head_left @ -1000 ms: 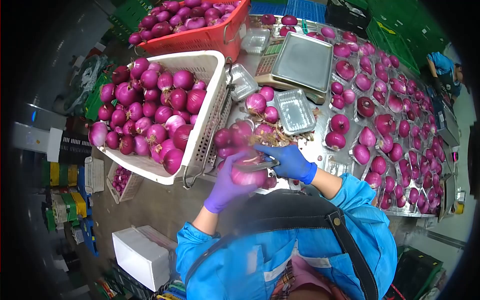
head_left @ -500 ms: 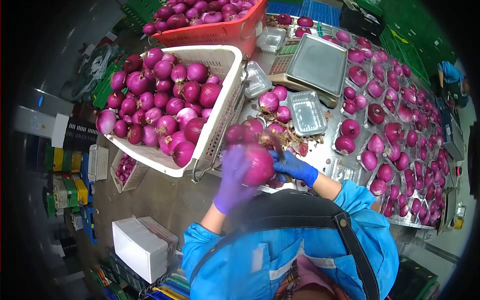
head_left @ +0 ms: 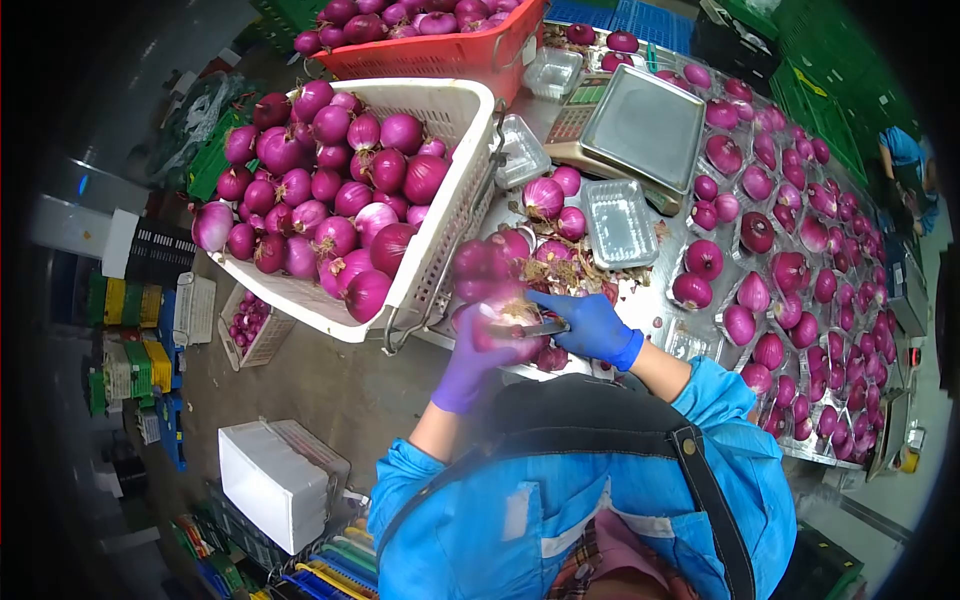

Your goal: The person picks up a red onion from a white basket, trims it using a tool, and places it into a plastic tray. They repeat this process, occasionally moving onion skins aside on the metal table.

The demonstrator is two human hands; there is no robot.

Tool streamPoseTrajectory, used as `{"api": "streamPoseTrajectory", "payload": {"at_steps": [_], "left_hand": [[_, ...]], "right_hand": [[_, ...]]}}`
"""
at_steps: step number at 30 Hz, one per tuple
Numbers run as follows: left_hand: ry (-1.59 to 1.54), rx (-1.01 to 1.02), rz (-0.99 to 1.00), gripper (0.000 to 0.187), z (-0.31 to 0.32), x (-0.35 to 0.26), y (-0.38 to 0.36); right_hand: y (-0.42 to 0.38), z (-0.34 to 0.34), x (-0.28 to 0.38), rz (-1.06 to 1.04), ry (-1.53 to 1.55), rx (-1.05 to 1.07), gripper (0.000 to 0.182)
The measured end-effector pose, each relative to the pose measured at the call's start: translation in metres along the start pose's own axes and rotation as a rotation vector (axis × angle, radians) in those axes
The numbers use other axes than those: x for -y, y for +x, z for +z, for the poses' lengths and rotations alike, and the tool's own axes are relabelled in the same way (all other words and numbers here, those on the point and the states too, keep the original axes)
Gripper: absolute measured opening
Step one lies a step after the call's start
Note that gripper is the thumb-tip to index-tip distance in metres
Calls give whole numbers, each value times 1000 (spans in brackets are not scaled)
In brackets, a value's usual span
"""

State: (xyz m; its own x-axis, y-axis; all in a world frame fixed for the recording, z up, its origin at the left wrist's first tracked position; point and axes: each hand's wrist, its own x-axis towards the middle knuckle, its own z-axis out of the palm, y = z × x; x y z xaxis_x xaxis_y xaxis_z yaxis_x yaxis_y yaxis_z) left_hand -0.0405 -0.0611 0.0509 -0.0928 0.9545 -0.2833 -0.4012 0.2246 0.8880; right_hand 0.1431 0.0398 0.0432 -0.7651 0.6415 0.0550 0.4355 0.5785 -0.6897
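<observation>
The left hand (head_left: 468,368) curls round an onion (head_left: 512,350), the right hand (head_left: 600,330) closed on a knife (head_left: 545,328); boxed onions (head_left: 740,323) crowd the bench's (head_left: 652,292) right side, unboxed ones (head_left: 335,236) fill the crate (head_left: 478,112).

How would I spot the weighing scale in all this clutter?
Start at the big metal table and find the red crate by its far left corner. The scale sits to the right of that crate. Its broad top is flat and grey, while the empty boxes beside it are clear plastic.

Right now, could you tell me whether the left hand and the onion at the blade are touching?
Touching: the head view shows the left hand's fingers against the onion's side.
</observation>
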Motion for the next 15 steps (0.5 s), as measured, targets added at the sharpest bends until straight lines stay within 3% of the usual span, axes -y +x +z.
{"api": "streamPoseTrajectory", "payload": {"at_steps": [7, 10, 13, 15], "left_hand": [[201, 244, 183, 74, 2, -1, -1], [260, 277, 161, 78, -12, 19, 1], [261, 242, 127, 81, -17, 23, -6], [165, 203, 121, 83, -11, 15, -18]], "right_hand": [[1, 12, -2, 32, -144, 17, 70], [-1, 21, -10, -70, -129, -41, 64], [-2, 31, -30, -33, -113, -19, 72], [-6, 45, -71, 278, -114, -56, 69]]}}
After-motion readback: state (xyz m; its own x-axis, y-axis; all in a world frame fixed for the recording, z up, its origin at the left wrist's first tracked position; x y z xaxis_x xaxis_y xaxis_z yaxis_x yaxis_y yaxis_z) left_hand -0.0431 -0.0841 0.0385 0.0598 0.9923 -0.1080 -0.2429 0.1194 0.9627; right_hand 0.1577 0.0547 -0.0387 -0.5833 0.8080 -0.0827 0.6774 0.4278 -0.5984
